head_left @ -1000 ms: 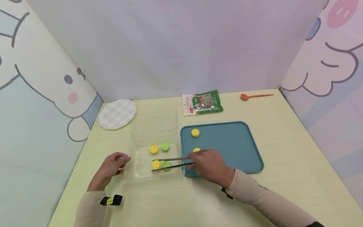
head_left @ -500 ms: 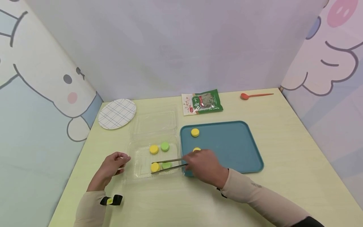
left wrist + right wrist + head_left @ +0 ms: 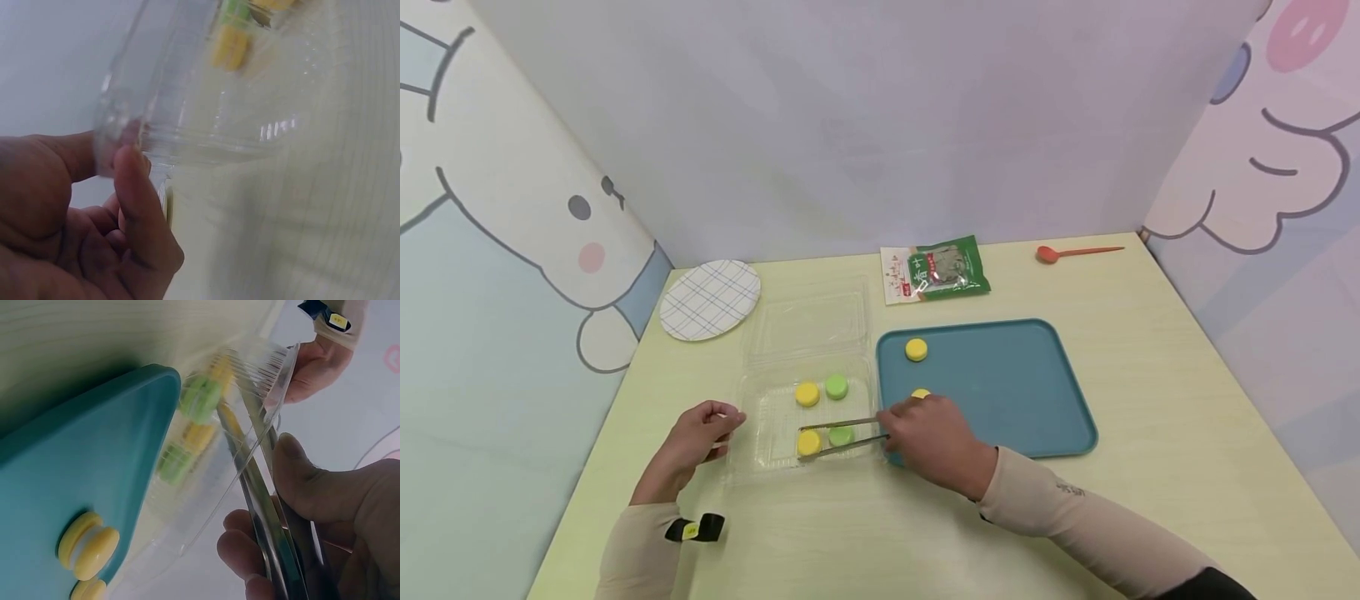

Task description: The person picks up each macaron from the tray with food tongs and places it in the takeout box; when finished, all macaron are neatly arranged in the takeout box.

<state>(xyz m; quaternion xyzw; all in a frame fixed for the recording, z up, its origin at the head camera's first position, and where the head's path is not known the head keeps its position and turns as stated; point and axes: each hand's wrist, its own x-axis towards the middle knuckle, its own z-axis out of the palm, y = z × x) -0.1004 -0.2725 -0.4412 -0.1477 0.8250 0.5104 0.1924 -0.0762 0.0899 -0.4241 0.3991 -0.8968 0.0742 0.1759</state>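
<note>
My left hand (image 3: pixel 700 437) pinches the left rim of a clear plastic clamshell box (image 3: pixel 775 425), thumb and finger on the edge in the left wrist view. In my right hand (image 3: pixel 936 442) are metal tongs (image 3: pixel 253 487), gripped with the thumb along one arm. They reach over the box's right wall, and their tips lie on either side of the front-left yellow macaron (image 3: pixel 808 442). Between the tong arms, just right of it, sits a green macaron (image 3: pixel 841 436). Another yellow macaron (image 3: pixel 807 394) and a green one (image 3: pixel 837 386) form the back row.
A blue tray (image 3: pixel 1000 383) stands right of the box, with a yellow macaron (image 3: pixel 916 349) and a second one (image 3: pixel 921 393) partly hidden by my right hand. Behind are the box's raised lid (image 3: pixel 808 325), a checked plate (image 3: pixel 711 300), a green packet (image 3: pixel 951 268) and a red spoon (image 3: pixel 1048 255).
My right hand and the tongs have shifted left and slightly toward me. The front-left yellow macaron has moved slightly the same way between the tips. My left hand stays on the box.
</note>
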